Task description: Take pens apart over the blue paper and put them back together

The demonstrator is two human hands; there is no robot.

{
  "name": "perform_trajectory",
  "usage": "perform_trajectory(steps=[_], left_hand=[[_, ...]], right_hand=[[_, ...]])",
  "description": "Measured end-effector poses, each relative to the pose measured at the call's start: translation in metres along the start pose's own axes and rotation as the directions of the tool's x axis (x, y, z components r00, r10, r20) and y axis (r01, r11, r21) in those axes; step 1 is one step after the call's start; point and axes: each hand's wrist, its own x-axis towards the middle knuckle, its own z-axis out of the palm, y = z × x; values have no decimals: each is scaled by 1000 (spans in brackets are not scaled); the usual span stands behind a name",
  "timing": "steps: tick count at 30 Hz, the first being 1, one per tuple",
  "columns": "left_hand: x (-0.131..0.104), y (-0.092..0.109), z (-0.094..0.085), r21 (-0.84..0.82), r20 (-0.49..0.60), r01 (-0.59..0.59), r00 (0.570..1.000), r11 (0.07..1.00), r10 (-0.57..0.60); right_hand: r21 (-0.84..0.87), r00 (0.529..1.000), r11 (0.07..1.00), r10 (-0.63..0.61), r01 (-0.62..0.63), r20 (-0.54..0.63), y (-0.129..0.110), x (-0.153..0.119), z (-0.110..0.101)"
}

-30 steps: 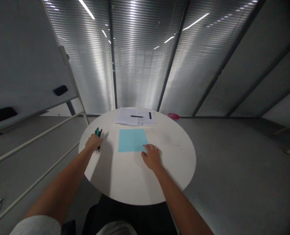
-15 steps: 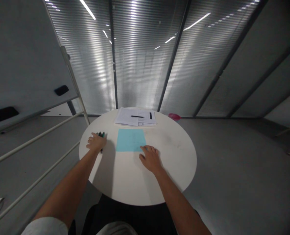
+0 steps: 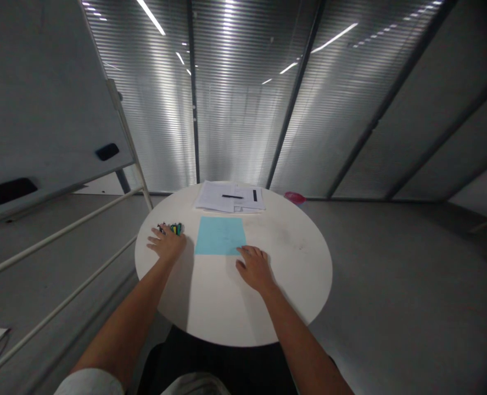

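On the round white table [image 3: 218, 296] lies a flat light-blue sheet of paper [image 3: 220, 236]. My right hand [image 3: 255, 267] rests at its lower right corner, index finger extended over the edge and thumb apart; it is open. Left of the sheet, my left hand [image 3: 167, 244] is spread over a small bunch of pens [image 3: 178, 228], green, yellow and dark. It covers their lower parts, and its fingers point left and forward, open.
Behind the blue sheet sits a stack of white printed papers [image 3: 214, 197] with a black pen [image 3: 232, 196] on top. A pink object [image 3: 295, 197] shows beyond the table's far right edge. A whiteboard on a white metal frame [image 3: 140, 178] stands close on the left.
My left hand has shifted slightly right and nearer, its fingers more spread, so more of the coloured pens show. The right hand stays at the sheet's corner. The view has turned a little.
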Motion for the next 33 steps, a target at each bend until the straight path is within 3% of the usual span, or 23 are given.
perform_trajectory(steps=[8, 18, 22, 29, 33], left_hand=[[-1, -16, -13, 6, 86, -89, 992, 996, 88], [-18, 0, -16, 47, -43, -95, 994, 994, 97], [-21, 5, -18, 32, -12, -97, 995, 995, 97], [-18, -6, -21, 49, 62, -122, 991, 991, 118], [-21, -5, -20, 61, 53, -159, 986, 985, 156]], right_hand=[[4, 1000, 1000, -7, 7, 1, 0, 0, 0], [-3, 1000, 1000, 5, -5, 6, 2, 0, 0], [-5, 1000, 1000, 10, -10, 14, 2, 0, 0], [7, 1000, 1000, 8, -8, 8, 1, 0, 0], [15, 1000, 1000, 9, -8, -6, 2, -1, 2]])
